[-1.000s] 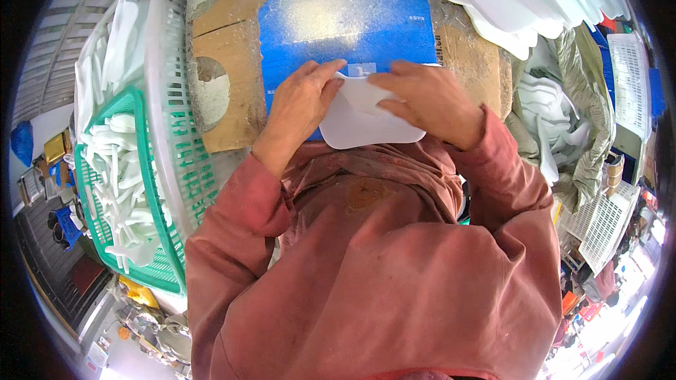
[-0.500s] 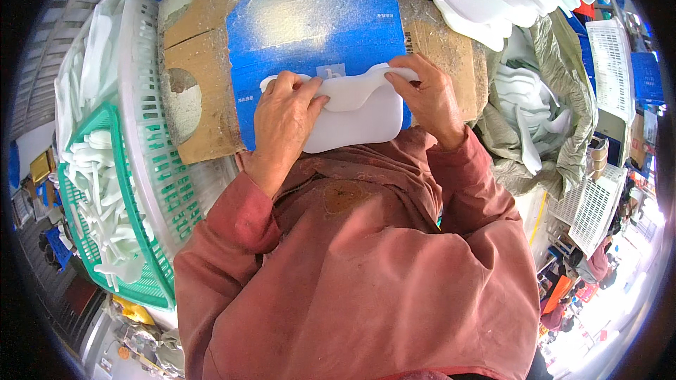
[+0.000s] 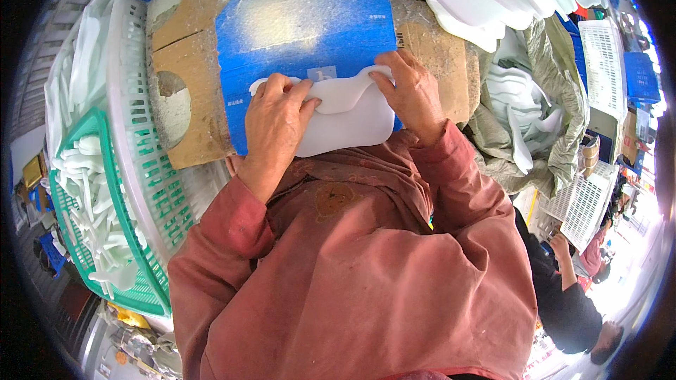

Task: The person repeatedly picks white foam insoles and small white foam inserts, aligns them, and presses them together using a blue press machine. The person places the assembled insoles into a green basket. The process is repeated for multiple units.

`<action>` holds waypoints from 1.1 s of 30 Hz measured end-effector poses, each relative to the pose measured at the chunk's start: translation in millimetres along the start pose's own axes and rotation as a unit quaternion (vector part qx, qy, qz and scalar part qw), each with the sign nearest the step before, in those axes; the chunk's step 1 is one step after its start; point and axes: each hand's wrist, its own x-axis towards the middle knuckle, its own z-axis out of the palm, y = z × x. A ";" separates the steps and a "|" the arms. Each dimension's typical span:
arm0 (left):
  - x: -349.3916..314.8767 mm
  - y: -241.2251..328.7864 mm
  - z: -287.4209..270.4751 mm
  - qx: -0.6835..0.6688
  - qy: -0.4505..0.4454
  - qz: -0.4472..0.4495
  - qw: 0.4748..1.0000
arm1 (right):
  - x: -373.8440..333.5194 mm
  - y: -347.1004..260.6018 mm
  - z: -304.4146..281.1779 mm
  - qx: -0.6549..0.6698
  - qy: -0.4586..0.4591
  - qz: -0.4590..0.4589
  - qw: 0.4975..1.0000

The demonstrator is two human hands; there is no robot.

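Grip is clamped: left hand [image 3: 274, 119] and right hand [image 3: 414, 97] pinch the white piece [image 3: 348, 131] by its wavy upper edge, near frame centre, partly over the blue board [image 3: 303, 35]. Step appears to be edge handling; next move calls for even finger pressure.

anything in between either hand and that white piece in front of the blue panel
Nothing visible is in the way. The left hand and right hand both grip the white piece directly at its upper part. The blue panel shows beyond it, not in between.
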 end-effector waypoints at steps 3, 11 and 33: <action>1.0 0.4 -1.7 0.000 0.000 0.003 1.000 | 0.3 1.1 0.7 -0.029 0.002 0.002 1.000; 7.5 36.9 -15.6 -0.056 -0.034 0.025 0.998 | 0.0 0.5 -2.4 -0.058 -0.003 0.026 0.998; 15.7 60.4 35.6 -0.033 -0.060 0.085 0.994 | -24.5 25.9 -6.7 0.298 0.079 0.232 0.923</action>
